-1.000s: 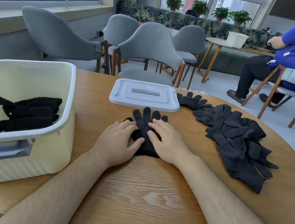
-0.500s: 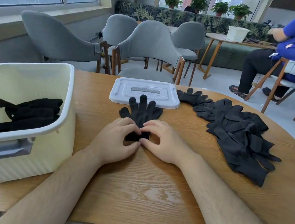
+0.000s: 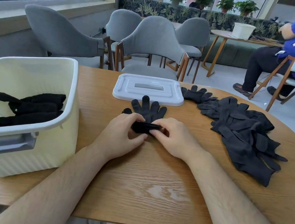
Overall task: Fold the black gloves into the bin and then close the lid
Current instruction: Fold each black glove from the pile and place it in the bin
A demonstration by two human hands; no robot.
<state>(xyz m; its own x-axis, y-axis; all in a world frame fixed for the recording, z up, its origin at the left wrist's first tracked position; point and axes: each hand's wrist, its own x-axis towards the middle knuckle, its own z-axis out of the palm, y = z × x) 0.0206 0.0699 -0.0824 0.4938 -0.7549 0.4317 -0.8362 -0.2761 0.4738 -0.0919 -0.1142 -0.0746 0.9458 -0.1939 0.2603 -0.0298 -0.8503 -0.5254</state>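
Both hands are in on it now: left hand (image 3: 119,136) and right hand (image 3: 173,137) sit side by side near the middle of the table (image 3: 149,190). Fingers and thumbs of both are curled in, pinching the cuff end of a black glove (image 3: 149,109). That cuff is turned up into a thick roll between the fingertips, while the glove's own fingers lie flat and spread towards the far edge. So this one is mid-fold, I'd say barely a first turn in.

Now the bigger picture, and there's a way to go. The cream bin (image 3: 48,153) stands open at the left edge, close to the near corner, and nothing covers it. Over by the right edge sprawls the unfolded pile (image 3: 240,133), a loose heap of black gloves running from the far side down towards the near side. That's the bulk of the job, untouched. The white lid (image 3: 148,91) lies flat at the far edge, just beyond the glove being worked, its near rim almost touching the fingertips of that glove. Closing has to wait until the pile is gone.

What's banked? Inside the bin, against its right wall, lie the folded gloves (image 3: 30,108), dark rolls stacked one on another. It looks like three or so, though they merge together from here and I wouldn't swear to the count.

Tally, by my reckoning: a few in, one under the hands, a good heap waiting, lid off.
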